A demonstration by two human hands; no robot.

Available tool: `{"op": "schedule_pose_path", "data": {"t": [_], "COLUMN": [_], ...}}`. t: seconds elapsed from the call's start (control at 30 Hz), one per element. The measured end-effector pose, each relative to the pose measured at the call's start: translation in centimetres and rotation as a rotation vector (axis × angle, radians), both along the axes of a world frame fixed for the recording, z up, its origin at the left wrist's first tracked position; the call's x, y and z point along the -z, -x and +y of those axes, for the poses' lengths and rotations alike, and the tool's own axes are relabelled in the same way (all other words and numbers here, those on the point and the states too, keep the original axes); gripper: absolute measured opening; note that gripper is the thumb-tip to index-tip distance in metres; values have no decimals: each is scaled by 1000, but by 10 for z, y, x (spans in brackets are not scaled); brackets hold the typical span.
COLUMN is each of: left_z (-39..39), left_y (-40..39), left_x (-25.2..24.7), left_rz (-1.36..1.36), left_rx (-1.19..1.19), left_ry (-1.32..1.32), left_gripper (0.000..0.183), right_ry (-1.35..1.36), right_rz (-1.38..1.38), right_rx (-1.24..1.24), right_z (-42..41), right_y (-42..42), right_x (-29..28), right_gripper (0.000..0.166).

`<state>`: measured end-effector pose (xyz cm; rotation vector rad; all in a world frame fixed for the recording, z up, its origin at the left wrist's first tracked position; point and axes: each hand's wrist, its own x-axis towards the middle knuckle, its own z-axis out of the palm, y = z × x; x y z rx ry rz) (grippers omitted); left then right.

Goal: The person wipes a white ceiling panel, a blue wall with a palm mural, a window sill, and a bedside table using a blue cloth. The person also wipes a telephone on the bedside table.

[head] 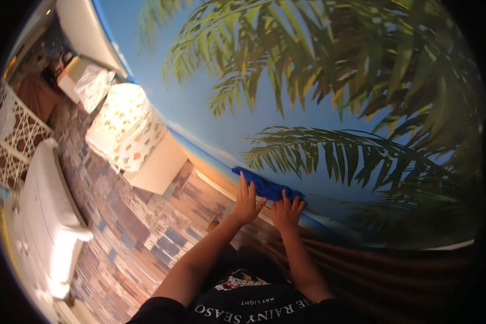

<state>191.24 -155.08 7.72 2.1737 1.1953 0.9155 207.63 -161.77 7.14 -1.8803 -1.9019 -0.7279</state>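
Observation:
A bunched blue cloth [267, 187] lies against a wall mural of palm fronds and sky [227, 137]. My left hand [246, 202] holds the cloth to the wall near its left end, fingers stretched out over it. At the cloth's right part, my right hand [287, 209] presses with its fingers spread. Both palms face the wall. The cloth sits low on the painted scene, near the strip of painted sand and sea. How much cloth is folded under my fingers is hidden.
Left of me stands a pale cabinet [158, 172] under a fruit-patterned cover [139, 141]. A bed with a white sheet [44, 202] is at the far left, near a white woven hanging chair [16, 133]. Patchwork plank flooring [125, 239] runs between. Dark brown drapery [360, 271] hangs at lower right.

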Motion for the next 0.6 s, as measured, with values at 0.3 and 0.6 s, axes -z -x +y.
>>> {"op": "schedule_pose_path", "data": {"t": [0.3, 0.6], "left_z": [-9, -15], "left_y": [-7, -126], "left_x": [-45, -181], "left_rz": [231, 42], "left_rx": [393, 508], "left_ry": [-192, -934], "left_gripper": [65, 40], "right_ry": [22, -953], "right_rz": [738, 804], "right_rx": [318, 290], "right_z": [-42, -31], "right_y": [29, -73], "right_x": [-39, -197], "right_gripper": [40, 84]}}
